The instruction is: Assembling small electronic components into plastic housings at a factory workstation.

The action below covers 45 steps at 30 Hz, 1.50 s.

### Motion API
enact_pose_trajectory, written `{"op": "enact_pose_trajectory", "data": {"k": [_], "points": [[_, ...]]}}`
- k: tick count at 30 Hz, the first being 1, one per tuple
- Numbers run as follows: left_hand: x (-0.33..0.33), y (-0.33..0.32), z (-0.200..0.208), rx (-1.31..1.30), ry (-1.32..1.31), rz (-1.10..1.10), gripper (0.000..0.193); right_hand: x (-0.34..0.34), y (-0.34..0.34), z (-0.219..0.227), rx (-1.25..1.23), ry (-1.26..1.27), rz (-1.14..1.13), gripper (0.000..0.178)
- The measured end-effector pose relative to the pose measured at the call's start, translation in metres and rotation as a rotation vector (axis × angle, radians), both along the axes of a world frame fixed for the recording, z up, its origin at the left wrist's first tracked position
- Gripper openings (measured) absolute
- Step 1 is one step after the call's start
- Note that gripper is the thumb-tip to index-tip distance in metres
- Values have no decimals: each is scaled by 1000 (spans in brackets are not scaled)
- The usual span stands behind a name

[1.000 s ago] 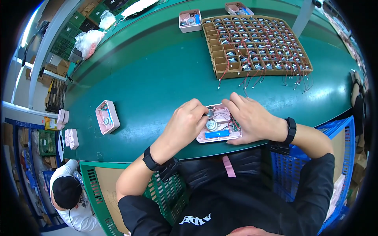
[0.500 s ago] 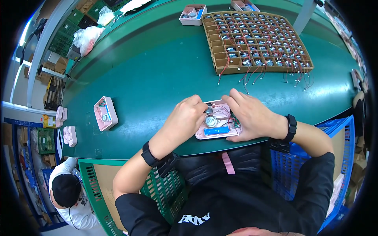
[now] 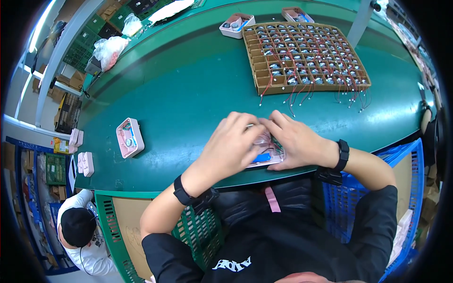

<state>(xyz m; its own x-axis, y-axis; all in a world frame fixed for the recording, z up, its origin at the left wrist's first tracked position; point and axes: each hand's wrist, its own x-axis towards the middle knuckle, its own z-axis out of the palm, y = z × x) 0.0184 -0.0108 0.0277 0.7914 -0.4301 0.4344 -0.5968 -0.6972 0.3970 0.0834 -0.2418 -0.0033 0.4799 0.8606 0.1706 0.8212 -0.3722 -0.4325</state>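
Note:
A pink plastic housing [image 3: 255, 165] lies on the green bench in front of me, holding a blue cylindrical battery [image 3: 262, 158] and thin wires. My left hand [image 3: 231, 141] covers its left part. The fingers of that hand are curled together; a sliver of a metallic edge shows between them, but the part is mostly hidden. Gripping the housing from the right is my right hand [image 3: 300, 142], thumb at the near edge and fingertips at the far side. A green circuit board [image 3: 278, 150] peeks out beside its palm.
Beyond my hands, a cardboard divider tray [image 3: 309, 88] holds several round metal parts with red wires hanging over its front. Another open pink housing [image 3: 139, 144] sits to the left, more [image 3: 231, 33] at the back. A green crate [image 3: 107, 221] and blue crate [image 3: 415, 188] flank me; a person [image 3: 78, 226] works lower left.
My left hand has moved inward over the housing and now hides the round metal part seen before. My right fingertips have come closer to the left hand. The view has shifted slightly.

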Motion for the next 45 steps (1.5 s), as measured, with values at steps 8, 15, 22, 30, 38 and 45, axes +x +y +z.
{"op": "enact_pose_trajectory", "data": {"k": [8, 15, 22, 30, 38, 45], "points": [[22, 6, 13, 211, 33, -317, 16, -10, -12, 4, 299, 54, -68, 90], [51, 21, -5, -230, 330, -261, 14, -29, -12, -9, 196, 220, -87, 55], [38, 20, -13, -442, 571, -184, 11, -38, -10, -12, 210, 22, 0, 35], [33, 17, -1, -401, 695, -213, 11, -40, -8, -13, 185, -117, 46, 28], [35, 19, -5, -352, 456, -357, 13, -38, -8, -17, 216, -109, 64, 29], [37, 29, -7, -442, 853, -265, 12, -38, -10, -12, 206, -67, 83, 29]]}}
